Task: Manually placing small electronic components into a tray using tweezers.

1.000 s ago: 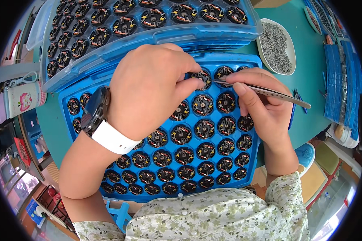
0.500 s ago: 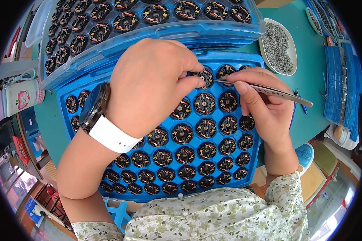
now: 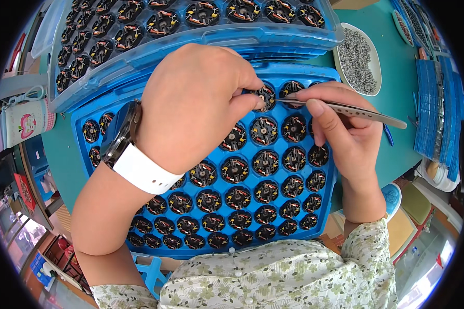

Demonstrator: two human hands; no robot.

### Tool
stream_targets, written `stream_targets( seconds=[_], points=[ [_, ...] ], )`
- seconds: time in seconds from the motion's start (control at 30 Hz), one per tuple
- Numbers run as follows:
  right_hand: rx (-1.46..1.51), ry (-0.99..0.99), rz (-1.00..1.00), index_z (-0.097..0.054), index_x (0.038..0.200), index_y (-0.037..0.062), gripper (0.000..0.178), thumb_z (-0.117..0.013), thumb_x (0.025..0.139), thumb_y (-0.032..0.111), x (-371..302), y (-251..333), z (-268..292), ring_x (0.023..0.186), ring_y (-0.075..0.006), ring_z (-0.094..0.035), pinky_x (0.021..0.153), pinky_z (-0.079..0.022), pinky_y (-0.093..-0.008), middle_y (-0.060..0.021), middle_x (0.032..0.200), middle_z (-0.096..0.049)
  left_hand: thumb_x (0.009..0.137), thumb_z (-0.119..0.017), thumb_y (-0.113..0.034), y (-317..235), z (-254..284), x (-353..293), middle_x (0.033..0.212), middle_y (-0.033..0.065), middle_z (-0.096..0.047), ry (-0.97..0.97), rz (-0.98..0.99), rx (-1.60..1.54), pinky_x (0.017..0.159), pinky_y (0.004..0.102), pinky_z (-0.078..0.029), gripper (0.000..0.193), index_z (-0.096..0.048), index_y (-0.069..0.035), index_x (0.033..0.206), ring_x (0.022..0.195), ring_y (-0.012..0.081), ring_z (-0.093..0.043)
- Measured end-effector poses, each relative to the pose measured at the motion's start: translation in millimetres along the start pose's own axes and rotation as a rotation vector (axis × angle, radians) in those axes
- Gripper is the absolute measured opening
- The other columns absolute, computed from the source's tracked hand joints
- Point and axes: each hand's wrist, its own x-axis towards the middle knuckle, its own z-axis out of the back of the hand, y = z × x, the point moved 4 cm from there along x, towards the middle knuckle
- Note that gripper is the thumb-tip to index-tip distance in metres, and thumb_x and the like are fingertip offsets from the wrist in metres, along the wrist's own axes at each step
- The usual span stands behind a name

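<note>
My left hand [image 3: 193, 105], with a watch [image 3: 121, 131] on its wrist, reaches over a blue tray [image 3: 281, 141] of round black parts with red, yellow and copper bits. Its thumb and forefinger pinch the left edge of one round black part [image 3: 264, 98] in the far row. From the other side, my right hand [image 3: 348, 129] grips metal tweezers [image 3: 366, 113] between thumb and fingers. The tips point left and reach that part's right side, near its centre. Whether anything tiny sits between the tips cannot be made out.
Beyond the tray stands a stack of trays, topped by a clear plastic tray [image 3: 206, 42] of similar round parts. A white bowl [image 3: 378, 77] of small metal pieces sits at far right. Stacked blue strips [image 3: 430, 108] and a blue pen [image 3: 388, 135] lie right of my right hand.
My right hand and the tweezers have shifted slightly right and up. My left hand keeps its pinch on the round part, nearly still.
</note>
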Motion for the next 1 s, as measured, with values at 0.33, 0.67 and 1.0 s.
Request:
stream_targets(
  seconds=[0.33,0.67,1.0],
  points=[
    [-0.039,-0.031,0.028,-0.075,0.107,-0.0014,0.015,-0.071,0.092,-0.003,-1.3,-4.7,-2.5,0.064,-0.0052,-0.057,0.052,-0.042,-0.0195,-0.0082,0.095,-0.070,0.076,-0.082,-0.012,0.9,-0.5,-0.7,0.068,0.0086,-0.062,-0.002,-0.008,-0.007,0.054,0.0331,-0.044,0.018,-0.078,-0.002,0.092,0.058,0.0214,-0.059],
    [-0.022,-0.022,0.023,-0.075,0.106,-0.0019,0.014,-0.070,0.094,-0.002,-1.7,-5.4,-0.1,0.061,-0.0049,-0.057,0.051,-0.042,-0.0183,-0.0081,0.095,-0.069,0.077,-0.082,-0.013,1.4,-1.4,-0.4,0.067,0.0082,-0.061,-0.003,-0.004,-0.021,0.054,0.0336,-0.043,0.018,-0.078,-0.003,0.091,0.058,0.0212,-0.059],
    [-0.006,-0.002,0.031,-0.075,0.106,-0.0018,0.014,-0.070,0.094,-0.002,-0.5,-5.0,-0.7,0.063,-0.0054,-0.057,0.053,-0.043,-0.0191,-0.0080,0.094,-0.069,0.077,-0.082,-0.014,2.6,-0.6,-0.7,0.066,0.0077,-0.060,0.001,-0.012,0.001,0.054,0.0335,-0.043,0.019,-0.078,-0.003,0.092,0.057,0.0210,-0.057]
  ],
)
